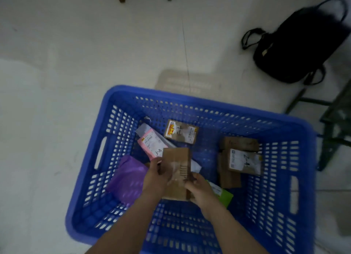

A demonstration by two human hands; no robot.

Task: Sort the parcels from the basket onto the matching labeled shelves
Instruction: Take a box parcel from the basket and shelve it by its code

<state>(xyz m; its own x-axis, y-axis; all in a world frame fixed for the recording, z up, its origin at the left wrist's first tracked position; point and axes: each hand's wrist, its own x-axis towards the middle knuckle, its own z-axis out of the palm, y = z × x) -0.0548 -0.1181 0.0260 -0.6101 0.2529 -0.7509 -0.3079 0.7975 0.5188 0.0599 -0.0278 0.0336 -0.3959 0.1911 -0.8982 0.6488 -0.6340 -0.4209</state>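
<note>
Fingers (158,163) of left hand (155,179) wrapped on cardboard parcel (176,170), left edge. Right hand (199,189) gripping its lower right corner. Held above blue basket (114,233).

Held box (176,170) label unseen; green parcel (221,194) half hidden.

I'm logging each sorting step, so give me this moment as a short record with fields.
container: blue basket on the floor
held parcel: brown cardboard box, over the basket
left hand: grips the box's left side
right hand: grips its lower right
held label: not readable
still in basket: pink mailer, purple bag, green parcel, other cardboard boxes
nearby: black bag
</note>
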